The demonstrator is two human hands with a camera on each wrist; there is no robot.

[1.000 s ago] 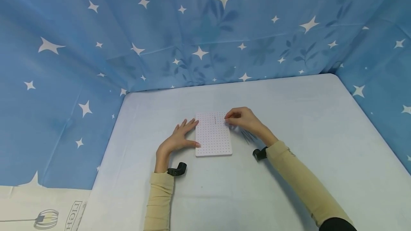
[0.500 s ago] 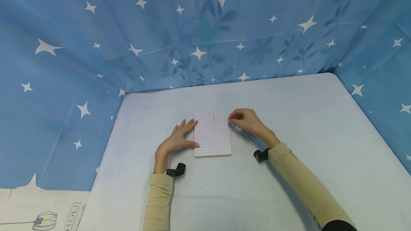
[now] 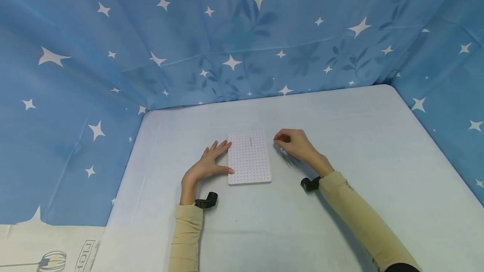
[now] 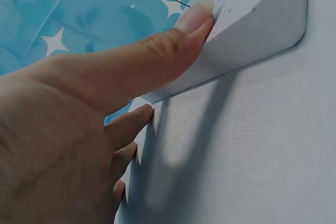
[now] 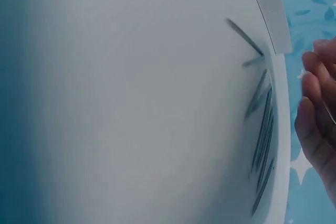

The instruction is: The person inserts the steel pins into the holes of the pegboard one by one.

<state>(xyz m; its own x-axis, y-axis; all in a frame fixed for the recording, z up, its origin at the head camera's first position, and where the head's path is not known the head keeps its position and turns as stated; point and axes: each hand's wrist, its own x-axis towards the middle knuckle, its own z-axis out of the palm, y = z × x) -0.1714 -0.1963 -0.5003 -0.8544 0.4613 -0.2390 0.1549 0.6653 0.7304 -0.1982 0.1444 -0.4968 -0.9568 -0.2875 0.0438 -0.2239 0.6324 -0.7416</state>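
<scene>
A white pegboard [image 3: 249, 165] dotted with small holes lies on the table, with one thin dark stick [image 3: 251, 142] standing up from its upper part. My left hand [image 3: 207, 166] spreads along the board's left edge. In the left wrist view its straight thumb [image 4: 152, 56] rests on the board's rim. Right of the board, in the air, my right hand [image 3: 296, 144] has thumb and fingertips pinched together. A fine bright line [image 5: 329, 113] at those fingers in the right wrist view looks like another thin stick, mostly hidden.
Several loose thin metal sticks [image 5: 265, 135] lie on the white table [image 3: 242, 230] under the right hand. A blue curtain with white stars [image 3: 227, 32] hangs behind the table. Black wrist cameras [image 3: 207, 200] sit on both wrists.
My right hand has drawn away from the board's right edge, moving a little to the right, fingers still pinched. The left hand keeps its place on the board. The view has shifted slightly.
</scene>
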